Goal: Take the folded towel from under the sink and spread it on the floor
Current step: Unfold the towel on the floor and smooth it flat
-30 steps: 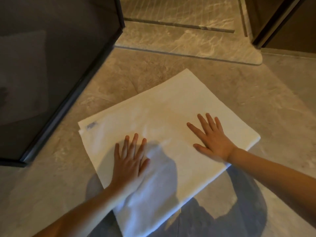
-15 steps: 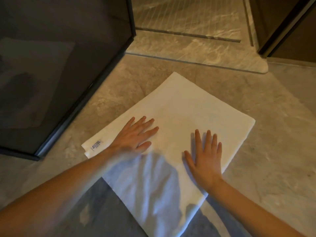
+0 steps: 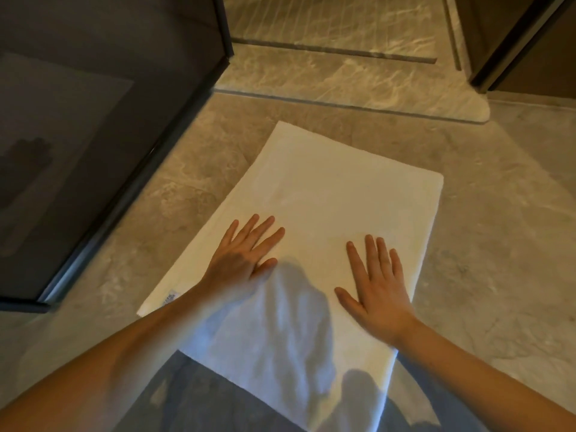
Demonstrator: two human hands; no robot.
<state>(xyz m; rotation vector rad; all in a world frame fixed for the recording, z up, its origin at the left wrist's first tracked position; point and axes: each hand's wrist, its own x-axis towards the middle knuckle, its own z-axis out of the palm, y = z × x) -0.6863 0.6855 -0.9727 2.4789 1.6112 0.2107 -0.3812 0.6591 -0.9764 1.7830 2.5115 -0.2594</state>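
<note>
Both hands have shifted on the white rectangular cloth towel [image 3: 327, 194], spread on the beige marbled floor [image 3: 486, 219]: left hand [image 3: 243, 260] and right hand [image 3: 377, 294] press flat, fingers straight. Its left-edge label [image 3: 169, 299] is blurred, unreadable.

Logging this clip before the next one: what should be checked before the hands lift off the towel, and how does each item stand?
1. Towel lying on the floor: ok.
2. Left hand and right hand flat, pressing the towel: ok.
3. Lit part of the towel smooth: ok.
4. Near end, in shadow, smooth: cannot tell.
5. Unfolded to a single layer: cannot tell.
6. Towel apart from the dark glass panel and the marble step: ok.
</note>
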